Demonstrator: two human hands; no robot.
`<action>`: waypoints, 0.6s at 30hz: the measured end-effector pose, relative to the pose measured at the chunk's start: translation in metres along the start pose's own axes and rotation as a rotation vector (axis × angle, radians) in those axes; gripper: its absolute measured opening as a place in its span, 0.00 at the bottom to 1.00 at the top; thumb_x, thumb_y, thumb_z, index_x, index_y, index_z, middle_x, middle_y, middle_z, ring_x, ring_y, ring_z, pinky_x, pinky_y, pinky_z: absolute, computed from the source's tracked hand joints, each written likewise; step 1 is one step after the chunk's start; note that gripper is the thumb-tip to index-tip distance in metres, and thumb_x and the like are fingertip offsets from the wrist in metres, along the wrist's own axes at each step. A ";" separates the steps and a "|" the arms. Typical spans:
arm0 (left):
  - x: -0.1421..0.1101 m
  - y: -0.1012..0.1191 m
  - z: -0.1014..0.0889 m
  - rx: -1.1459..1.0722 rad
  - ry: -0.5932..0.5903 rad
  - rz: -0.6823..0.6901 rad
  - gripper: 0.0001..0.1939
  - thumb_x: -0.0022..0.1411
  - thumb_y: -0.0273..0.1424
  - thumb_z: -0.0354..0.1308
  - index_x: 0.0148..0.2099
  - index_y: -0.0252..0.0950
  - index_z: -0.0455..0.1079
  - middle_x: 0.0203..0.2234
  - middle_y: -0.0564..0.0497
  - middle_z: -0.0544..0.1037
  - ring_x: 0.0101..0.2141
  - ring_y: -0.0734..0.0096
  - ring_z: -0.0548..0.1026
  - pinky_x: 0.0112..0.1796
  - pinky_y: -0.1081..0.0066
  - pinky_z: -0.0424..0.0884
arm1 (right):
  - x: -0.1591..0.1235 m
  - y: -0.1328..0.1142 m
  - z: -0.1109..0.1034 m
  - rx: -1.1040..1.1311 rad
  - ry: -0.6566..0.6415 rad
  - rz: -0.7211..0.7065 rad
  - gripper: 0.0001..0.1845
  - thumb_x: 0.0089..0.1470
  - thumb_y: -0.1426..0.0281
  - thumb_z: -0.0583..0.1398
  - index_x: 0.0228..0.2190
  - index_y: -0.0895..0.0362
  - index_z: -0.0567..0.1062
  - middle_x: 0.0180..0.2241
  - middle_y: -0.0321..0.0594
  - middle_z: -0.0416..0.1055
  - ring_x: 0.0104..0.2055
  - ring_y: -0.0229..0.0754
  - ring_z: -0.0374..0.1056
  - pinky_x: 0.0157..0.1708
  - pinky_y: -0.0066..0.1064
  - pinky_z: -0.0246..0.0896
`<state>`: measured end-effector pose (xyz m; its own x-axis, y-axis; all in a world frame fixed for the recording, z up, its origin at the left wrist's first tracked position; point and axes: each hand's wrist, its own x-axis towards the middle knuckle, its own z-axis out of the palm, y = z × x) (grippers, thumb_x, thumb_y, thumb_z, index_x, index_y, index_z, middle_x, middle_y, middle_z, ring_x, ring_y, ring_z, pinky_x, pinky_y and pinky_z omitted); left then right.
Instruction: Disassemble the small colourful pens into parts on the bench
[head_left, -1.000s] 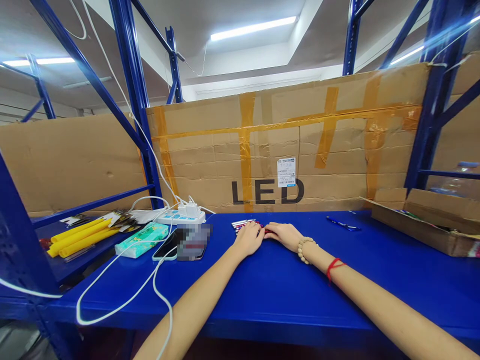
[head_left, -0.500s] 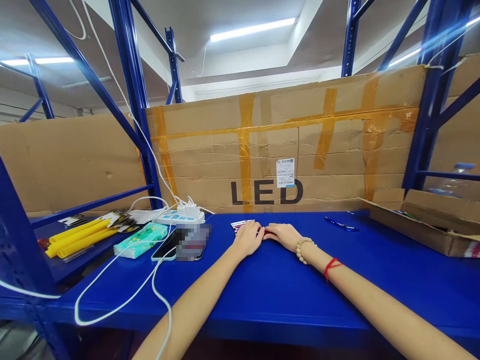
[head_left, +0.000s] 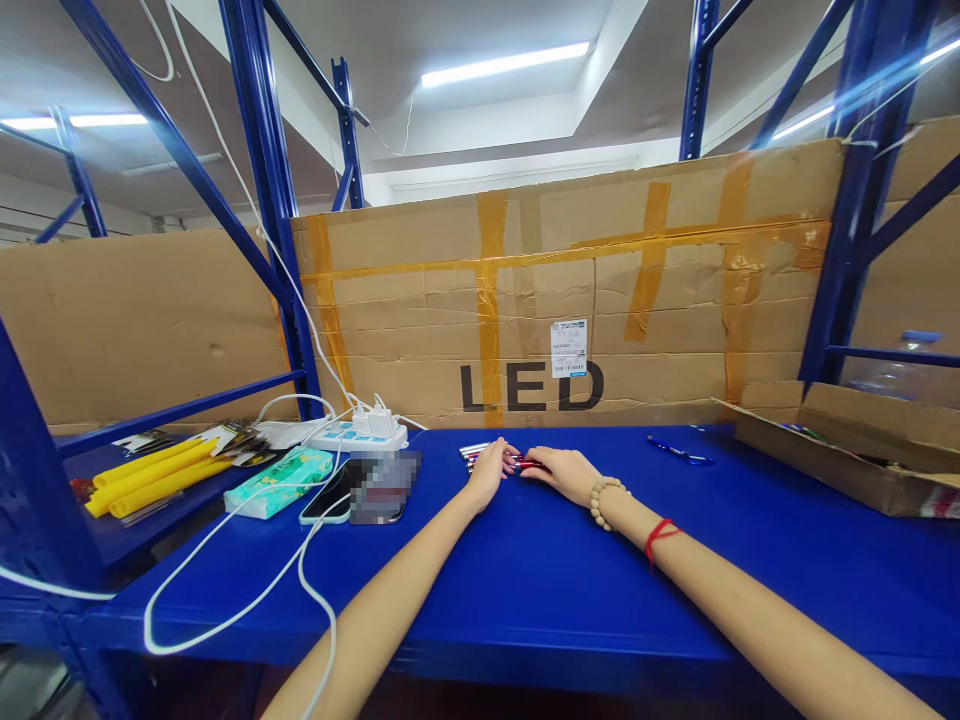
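Left hand (head_left: 490, 476) has tilted, just apart from right hand (head_left: 568, 474), grips unclear; I'd pinch those likely light, stiff pens (head_left: 472, 452) mid-barrel.

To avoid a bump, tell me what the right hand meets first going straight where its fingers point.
Probably the pens, which the right hand may be touching; the left hand lies beyond.

The blue shelf (head_left: 570, 600) carries pens (head_left: 472, 452) and a phone (head_left: 334, 493).
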<state>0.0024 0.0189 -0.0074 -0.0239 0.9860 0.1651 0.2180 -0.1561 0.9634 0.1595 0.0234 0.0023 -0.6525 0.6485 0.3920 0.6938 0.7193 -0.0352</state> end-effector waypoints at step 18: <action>0.000 -0.001 0.001 -0.007 -0.010 0.015 0.22 0.62 0.36 0.35 0.30 0.32 0.67 0.22 0.51 0.69 0.23 0.76 0.66 0.28 0.75 0.62 | 0.001 0.004 0.003 0.000 0.024 -0.020 0.18 0.57 0.58 0.47 0.37 0.52 0.73 0.35 0.41 0.70 0.37 0.44 0.67 0.33 0.33 0.62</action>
<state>0.0030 0.0187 -0.0083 -0.0106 0.9841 0.1773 0.2114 -0.1711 0.9623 0.1610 0.0278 -0.0004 -0.6584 0.6280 0.4149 0.6807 0.7320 -0.0276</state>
